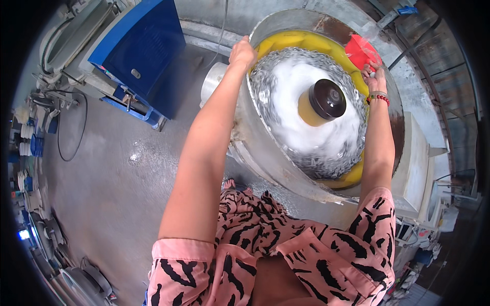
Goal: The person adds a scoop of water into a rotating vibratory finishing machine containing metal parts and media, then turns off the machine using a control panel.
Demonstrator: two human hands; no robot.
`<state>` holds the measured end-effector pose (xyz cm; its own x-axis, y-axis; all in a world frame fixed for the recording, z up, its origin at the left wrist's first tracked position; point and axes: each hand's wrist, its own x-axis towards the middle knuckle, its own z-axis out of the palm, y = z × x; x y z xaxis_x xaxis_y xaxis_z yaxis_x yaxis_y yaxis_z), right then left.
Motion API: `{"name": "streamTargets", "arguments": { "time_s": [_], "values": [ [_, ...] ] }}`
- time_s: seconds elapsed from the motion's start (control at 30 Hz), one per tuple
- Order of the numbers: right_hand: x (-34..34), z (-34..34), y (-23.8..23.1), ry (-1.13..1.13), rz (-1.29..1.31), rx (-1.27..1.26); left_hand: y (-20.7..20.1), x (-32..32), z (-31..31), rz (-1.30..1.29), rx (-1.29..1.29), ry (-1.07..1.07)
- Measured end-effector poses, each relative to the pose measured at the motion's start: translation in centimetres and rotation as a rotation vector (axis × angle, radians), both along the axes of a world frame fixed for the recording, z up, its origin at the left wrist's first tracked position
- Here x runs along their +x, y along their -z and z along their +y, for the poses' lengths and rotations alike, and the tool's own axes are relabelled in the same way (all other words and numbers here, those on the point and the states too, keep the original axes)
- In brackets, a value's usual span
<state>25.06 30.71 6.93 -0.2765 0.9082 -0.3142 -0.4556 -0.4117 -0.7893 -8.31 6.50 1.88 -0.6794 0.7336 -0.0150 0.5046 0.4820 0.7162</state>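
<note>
A round metal tub (265, 23) with a yellow lining (296, 38) stands in front of me. It holds many small shiny metal pieces (265, 97) in a ring, with white foam (286, 81) over them. From its middle rises a yellow post with a dark round cap (327, 99). My left hand (243, 53) is closed over the tub's rim at the far left. In my right hand (374, 76), a red plastic scoop (359, 50) is held by its handle over the tub's far right side. Clear water shows at the scoop, below a tap (388, 19).
The tap has a blue handle (407, 10). A blue metal cabinet (140, 61) stands on the wet grey floor (122, 168) at the left. A black cable (81, 132) loops down beside it. Round machine parts (84, 280) lie at the lower left.
</note>
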Motion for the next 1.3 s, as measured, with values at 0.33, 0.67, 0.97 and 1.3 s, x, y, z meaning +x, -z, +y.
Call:
{"name": "streamTargets", "arguments": {
  "time_s": [0.33,0.67,0.97,1.3],
  "values": [
    [2.5,-4.4,-0.3,0.070,-0.731,0.386,0.2,-0.1,0.1,-0.016,-0.023,-0.003],
    [4.4,-1.2,1.3,0.384,-1.703,1.005,-0.1,0.3,0.2,0.013,0.018,-0.006],
    [-0.4,0.5,0.8,-0.087,-0.045,-0.078,-0.3,0.6,-0.1,-0.013,0.059,0.001],
    [-1.3,2.3,1.6,-0.009,0.132,-0.118,-0.2,0.6,-0.4,-0.006,0.073,-0.005]
  ]
}}
